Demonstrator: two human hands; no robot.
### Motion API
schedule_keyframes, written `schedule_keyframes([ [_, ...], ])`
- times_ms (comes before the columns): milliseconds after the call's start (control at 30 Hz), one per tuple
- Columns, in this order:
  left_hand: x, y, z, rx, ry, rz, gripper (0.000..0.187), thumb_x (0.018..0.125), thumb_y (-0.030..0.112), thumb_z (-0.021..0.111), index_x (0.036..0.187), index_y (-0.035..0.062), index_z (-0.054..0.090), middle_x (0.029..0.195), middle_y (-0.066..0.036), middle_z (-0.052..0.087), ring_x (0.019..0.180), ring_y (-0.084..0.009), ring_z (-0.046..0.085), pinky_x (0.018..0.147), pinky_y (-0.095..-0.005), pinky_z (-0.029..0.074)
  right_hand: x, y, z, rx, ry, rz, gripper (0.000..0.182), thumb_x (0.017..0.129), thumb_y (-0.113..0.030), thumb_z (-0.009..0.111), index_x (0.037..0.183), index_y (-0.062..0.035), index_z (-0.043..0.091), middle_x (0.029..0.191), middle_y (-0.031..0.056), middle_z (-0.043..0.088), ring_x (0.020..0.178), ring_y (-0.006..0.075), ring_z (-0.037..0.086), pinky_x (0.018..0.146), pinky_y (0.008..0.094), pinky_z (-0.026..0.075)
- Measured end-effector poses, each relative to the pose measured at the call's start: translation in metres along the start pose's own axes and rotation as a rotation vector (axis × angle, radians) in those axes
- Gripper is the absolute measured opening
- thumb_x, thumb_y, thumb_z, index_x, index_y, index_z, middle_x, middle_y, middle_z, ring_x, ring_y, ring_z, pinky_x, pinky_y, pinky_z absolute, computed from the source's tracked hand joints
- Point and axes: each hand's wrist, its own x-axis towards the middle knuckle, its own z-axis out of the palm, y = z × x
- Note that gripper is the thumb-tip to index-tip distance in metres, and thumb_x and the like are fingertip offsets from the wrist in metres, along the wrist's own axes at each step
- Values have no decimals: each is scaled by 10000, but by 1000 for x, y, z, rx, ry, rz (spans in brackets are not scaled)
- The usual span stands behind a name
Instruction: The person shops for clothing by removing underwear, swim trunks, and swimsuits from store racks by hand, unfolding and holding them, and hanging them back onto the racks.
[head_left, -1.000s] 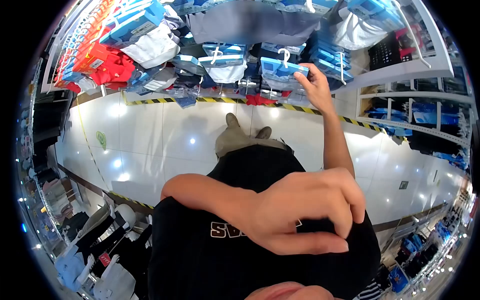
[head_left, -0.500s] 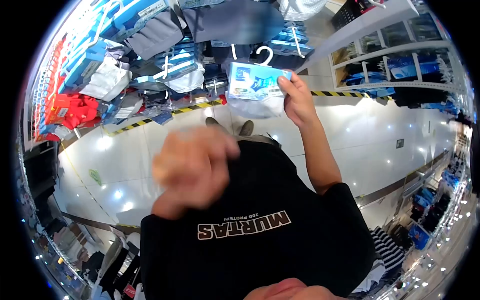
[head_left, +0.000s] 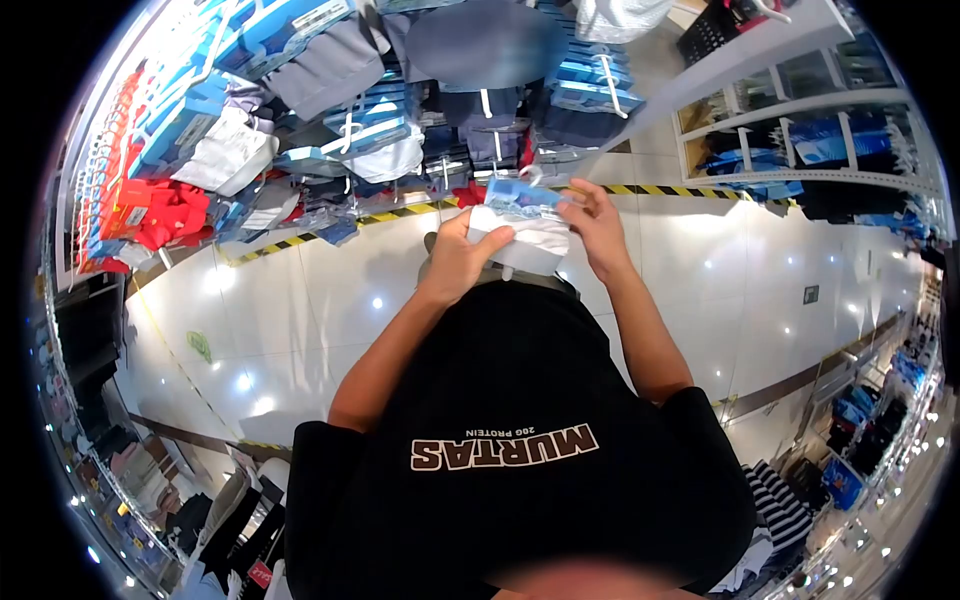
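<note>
Both my hands hold a packaged white garment (head_left: 525, 230) with a blue card header and a white hanger hook, in front of my chest. My left hand (head_left: 462, 256) grips its lower left side, fingers curled under the white fabric. My right hand (head_left: 594, 222) pinches the right end of the blue header. The pack is tilted, its header pointing toward the rack.
A wall rack (head_left: 300, 110) of hanging packs in blue, white, grey and red fills the upper left. White shelves (head_left: 800, 130) with dark folded clothes stand at the upper right. Glossy white floor tiles with a yellow-black tape line (head_left: 320, 230) lie below. More clothes racks sit at the edges.
My right hand has brought the pack down from the rack to chest height. My left hand has swung up from my chest and taken hold of the pack's left side.
</note>
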Motion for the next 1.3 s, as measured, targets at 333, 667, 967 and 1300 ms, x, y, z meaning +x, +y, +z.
schedule_keyframes([
  [333, 7, -14, 16, -266, 10, -112, 225, 934, 157, 654, 1077, -14, 622, 918, -31, 662, 773, -61, 586, 676, -225, 475, -34, 2, 30, -367, -236, -274, 356, 851, -163, 703, 1156, 2, 625, 1049, 129, 661, 923, 189, 617, 787, 310, 495],
  [667, 11, -32, 1, -343, -14, -102, 168, 936, 113, 639, 1043, -16, 624, 901, -49, 674, 760, -72, 612, 674, -226, 487, -13, 17, 24, -73, -126, -126, 219, 928, -147, 590, 1009, 43, 661, 786, 33, 655, 700, 71, 568, 641, 240, 457],
  [967, 12, -39, 5, -253, 54, -93, 130, 917, 126, 674, 934, 1, 643, 845, -34, 671, 714, -71, 600, 664, -215, 484, -37, 1, 36, -378, -325, -230, 507, 816, -179, 771, 1230, 18, 554, 1056, 66, 644, 935, 127, 599, 832, 285, 488],
  [1300, 6, -48, -3, -271, 19, -121, 127, 949, 121, 619, 948, -5, 633, 888, -35, 638, 769, -100, 608, 707, -242, 508, -20, 20, 29, -255, -165, -142, 298, 859, -145, 625, 1094, 39, 636, 882, 94, 689, 781, 131, 622, 715, 283, 495],
])
